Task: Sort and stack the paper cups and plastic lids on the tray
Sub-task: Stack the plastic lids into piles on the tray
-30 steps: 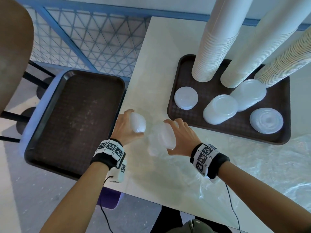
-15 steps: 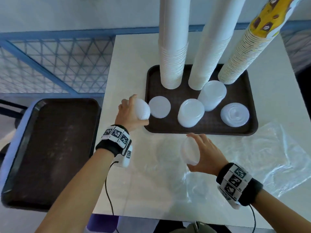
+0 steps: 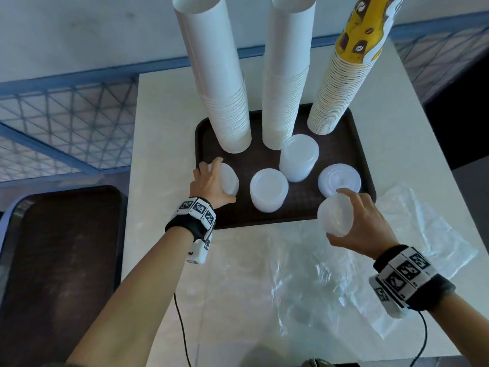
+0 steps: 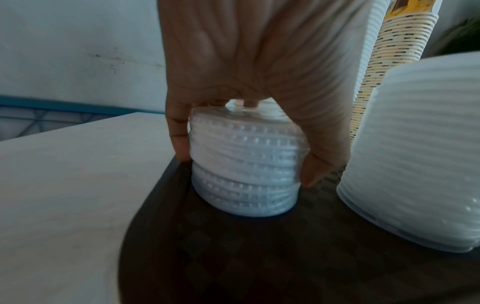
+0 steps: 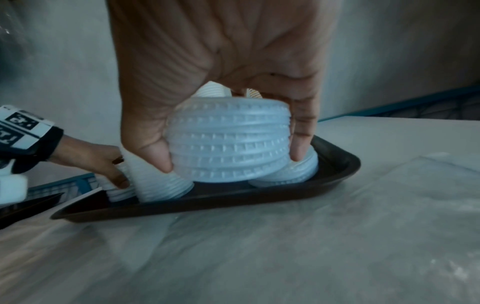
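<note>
the bundle of lids [image 5: 230,144] in the right hand [image 3: 362,221] is hanging in the air over the tray's [image 3: 264,221] near right rim, not yet touching anything. thumb and fingers are curling round its ribbed side, so the grip is sitting narrow and full, holding the nested lids with their stacking axis roughly upright, tipped a little toward the person in the head view. the low lid stack [image 3: 339,180] at the tray's near right corner is lying just beyond and slightly below the held bundle, away from the person, and in the right wrist view it is peeking out behind the bundle's lower right edge. that is the relation the coming move probably turns on: the bundle would need carrying forward and down, with its axis brought in line over that low stack, and the right hand is clearly the nearer one for it.

the left hand [image 3: 211,185] is gripping another bundle of lids [image 4: 244,170] at the tray's near left corner, fingers and thumb wrapping its sides; its base looks to be resting on the tray or on lids already there. between them a mid stack [image 3: 268,190] and a taller stack [image 3: 299,157] are standing, with three cup columns [image 3: 225,102] rising behind. a clear plastic bag [image 3: 344,274] is lying on the table [image 3: 158,128].
</note>
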